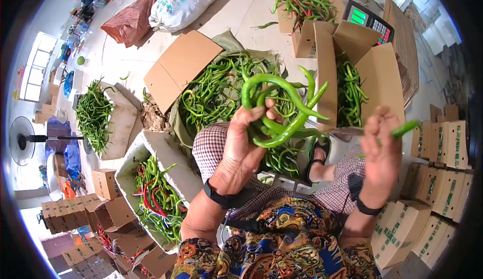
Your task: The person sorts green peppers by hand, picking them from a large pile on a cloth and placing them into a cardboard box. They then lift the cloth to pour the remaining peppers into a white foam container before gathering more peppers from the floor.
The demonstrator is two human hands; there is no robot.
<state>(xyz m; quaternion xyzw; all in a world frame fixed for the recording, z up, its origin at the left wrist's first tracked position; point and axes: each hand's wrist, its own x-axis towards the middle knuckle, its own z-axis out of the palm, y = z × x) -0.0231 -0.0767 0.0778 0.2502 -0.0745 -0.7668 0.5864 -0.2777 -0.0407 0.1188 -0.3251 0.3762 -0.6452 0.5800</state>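
My left hand (240,140) is closed around several long green chili peppers (287,135), some of them curled, held up in front of me. My right hand (381,145), slightly blurred, is raised on the right with its fingers closed on a green chili pepper (405,128), whose end sticks out to the right. Beneath my left hand, an opened woven sack (176,123) holds a heap of green chilies (211,98). Beyond my right hand stands an open cardboard box (381,72), with green chilies (350,90) lying inside.
A white foam box (132,161) of green and red chilies stands at left, near another chili pile (94,113). A digital scale (358,16) sits behind the cardboard box. Full sacks (186,2) lie at the back; stacked cartons (443,183) line the right.
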